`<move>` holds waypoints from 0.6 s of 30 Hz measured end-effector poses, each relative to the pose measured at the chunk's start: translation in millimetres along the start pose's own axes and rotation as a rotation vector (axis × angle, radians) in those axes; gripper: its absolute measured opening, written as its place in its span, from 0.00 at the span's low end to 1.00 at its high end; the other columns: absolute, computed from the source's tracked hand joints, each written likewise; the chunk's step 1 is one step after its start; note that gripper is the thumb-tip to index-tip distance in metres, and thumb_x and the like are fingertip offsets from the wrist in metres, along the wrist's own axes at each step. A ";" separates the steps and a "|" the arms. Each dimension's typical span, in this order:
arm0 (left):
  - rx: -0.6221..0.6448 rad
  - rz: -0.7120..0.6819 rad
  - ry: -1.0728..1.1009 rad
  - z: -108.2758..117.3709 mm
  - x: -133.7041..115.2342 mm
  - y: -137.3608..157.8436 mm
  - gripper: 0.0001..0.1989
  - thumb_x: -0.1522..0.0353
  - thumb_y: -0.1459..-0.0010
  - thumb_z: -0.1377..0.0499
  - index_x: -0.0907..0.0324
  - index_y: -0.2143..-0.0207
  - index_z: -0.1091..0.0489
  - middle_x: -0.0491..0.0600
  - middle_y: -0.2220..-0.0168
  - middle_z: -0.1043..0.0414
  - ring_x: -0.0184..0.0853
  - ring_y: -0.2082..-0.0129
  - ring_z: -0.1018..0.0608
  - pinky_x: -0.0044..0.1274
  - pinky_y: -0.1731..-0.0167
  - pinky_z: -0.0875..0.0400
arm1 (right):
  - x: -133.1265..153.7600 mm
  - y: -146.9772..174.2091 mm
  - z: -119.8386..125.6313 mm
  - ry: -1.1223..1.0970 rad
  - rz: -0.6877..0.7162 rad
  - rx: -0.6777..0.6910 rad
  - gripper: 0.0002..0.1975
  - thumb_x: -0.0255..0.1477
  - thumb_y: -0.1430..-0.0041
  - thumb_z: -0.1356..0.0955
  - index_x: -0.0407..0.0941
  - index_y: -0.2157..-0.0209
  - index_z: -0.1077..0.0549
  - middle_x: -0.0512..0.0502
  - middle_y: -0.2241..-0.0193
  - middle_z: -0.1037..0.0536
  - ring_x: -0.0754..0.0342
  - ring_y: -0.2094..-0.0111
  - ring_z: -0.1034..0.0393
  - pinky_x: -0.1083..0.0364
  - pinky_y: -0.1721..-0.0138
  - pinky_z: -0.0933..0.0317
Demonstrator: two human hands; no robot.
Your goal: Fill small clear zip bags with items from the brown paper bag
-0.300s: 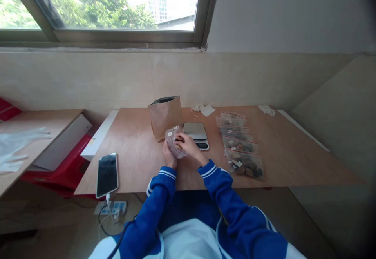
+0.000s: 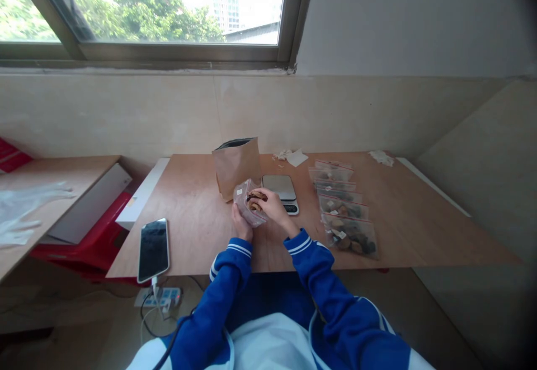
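Both hands meet at a small clear bag (image 2: 247, 209) above the desk (image 2: 193, 219). Left hand (image 2: 241, 225) fingers grip the bag's underside. Right hand (image 2: 271, 205) fingers pinch brown pieces (image 2: 255, 195) at its mouth.

Daylight from window (image 2: 168, 6), soft shadows, dark vignetted right corners, wide-angle distortion

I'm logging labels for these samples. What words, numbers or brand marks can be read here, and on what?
None can be read.
Small white tags inside the zip bags: too small.
Scale display and buttons: blurred.
Phone screen: dark.
Brown paper bag: no print shows.
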State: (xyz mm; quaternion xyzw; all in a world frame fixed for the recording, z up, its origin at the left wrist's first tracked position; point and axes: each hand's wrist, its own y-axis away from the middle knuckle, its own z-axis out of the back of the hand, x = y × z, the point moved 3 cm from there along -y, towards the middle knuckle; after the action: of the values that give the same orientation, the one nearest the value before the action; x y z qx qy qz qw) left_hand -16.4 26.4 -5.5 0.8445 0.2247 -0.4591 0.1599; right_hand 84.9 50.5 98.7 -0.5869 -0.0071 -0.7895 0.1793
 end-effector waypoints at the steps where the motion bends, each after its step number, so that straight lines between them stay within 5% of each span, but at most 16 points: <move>1: -0.010 -0.015 0.005 0.1 0.1 -0.4 0.29 0.51 0.38 0.55 0.62 0.49 0.29 0.58 0.50 0.26 0.42 0.48 0.25 0.33 0.49 0.30 | 0.2 -0.1 0.6 -0.016 -0.006 -0.013 0.10 0.27 0.49 0.29 0.44 0.63 0.24 0.44 0.59 0.20 0.50 0.58 0.26 0.51 0.53 0.34; 10: -0.002 0.117 0.119 -5.0 -3.1 1.7 0.31 0.51 0.38 0.56 0.61 0.43 0.34 0.58 0.57 0.23 0.44 0.57 0.20 0.36 0.56 0.26 | 17.5 -20.6 14.5 -0.263 0.027 -0.172 0.14 0.34 0.50 0.28 0.42 0.62 0.23 0.43 0.60 0.19 0.49 0.58 0.25 0.51 0.53 0.32; 18: 0.005 0.203 0.167 -9.4 -9.3 8.0 0.34 0.49 0.39 0.55 0.61 0.38 0.41 0.57 0.64 0.21 0.45 0.64 0.18 0.38 0.62 0.24 | 78.2 -111.1 45.6 -0.226 0.288 -0.356 0.14 0.36 0.48 0.29 0.42 0.62 0.24 0.45 0.61 0.20 0.51 0.58 0.26 0.52 0.52 0.33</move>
State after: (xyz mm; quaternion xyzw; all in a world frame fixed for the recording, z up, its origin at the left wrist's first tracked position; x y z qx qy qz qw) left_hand -10.0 21.9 7.7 0.8986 0.1496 -0.3691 0.1842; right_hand 75.4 143.1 207.7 -0.6886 0.1958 -0.6741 0.1816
